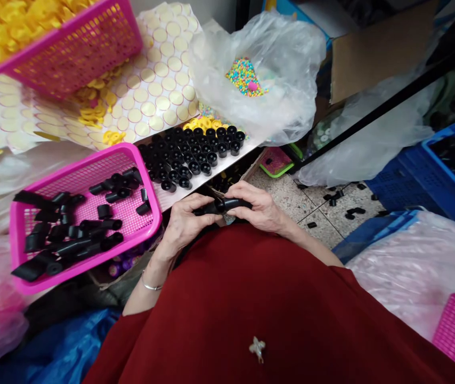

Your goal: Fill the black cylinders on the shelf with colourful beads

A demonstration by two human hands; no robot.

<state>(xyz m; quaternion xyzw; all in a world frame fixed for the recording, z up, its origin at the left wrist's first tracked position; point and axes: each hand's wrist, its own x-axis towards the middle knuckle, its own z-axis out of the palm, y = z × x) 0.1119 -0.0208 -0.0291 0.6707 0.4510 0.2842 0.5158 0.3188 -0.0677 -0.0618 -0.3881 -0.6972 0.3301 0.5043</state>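
Just in front of my body, my left hand and my right hand grip black plastic tube pieces end to end. Fingers and thumbs cover part of them, so whether the pieces are joined I cannot tell. Beyond my hands, many short black plastic cups stand in rows on the white table edge. To the left, a pink basket holds loose black tube parts, some long and some short.
A pink basket of yellow plastic parts stands on sheets of round stickers. A clear plastic bag holds colourful beads. Black pieces lie on the tiled floor near a blue crate.
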